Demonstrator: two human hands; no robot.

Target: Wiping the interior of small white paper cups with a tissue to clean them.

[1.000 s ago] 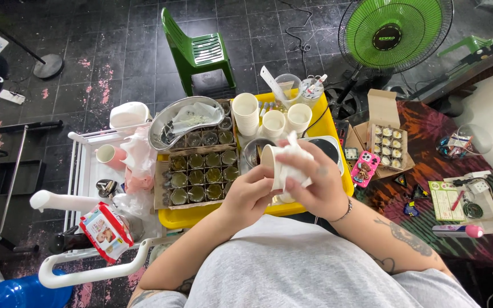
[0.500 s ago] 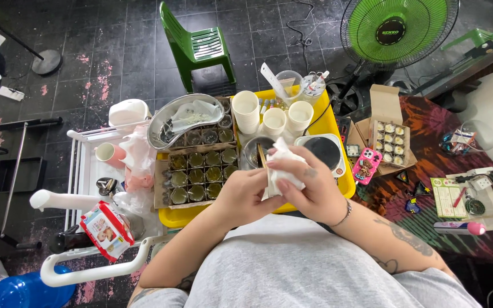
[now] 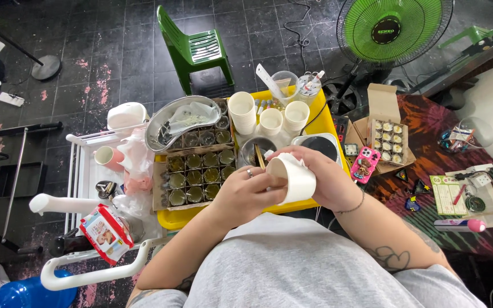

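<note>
Both hands hold one white paper cup (image 3: 295, 178) tipped on its side above the near edge of the yellow plastic tray (image 3: 320, 122): right hand (image 3: 320, 174) wrapped around its base, left hand (image 3: 246, 191) fingers (image 3: 269, 181) pinching the rim. Half a second ago it looked crumpled; now it is opened round. Three more white cups (image 3: 269, 117) stand unfilled at the tray's far edge.

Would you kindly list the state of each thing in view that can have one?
Paper cup: tipped on its side, held in both hands.
Left hand: gripping the cup.
Right hand: wrapped round the cup.
Cup stacks: upright, mouths up.
Cardboard box: lid open.
Metal tray: holding clear plastic.
Fan: blades indiscernible.
Green chair: unoccupied.
</note>
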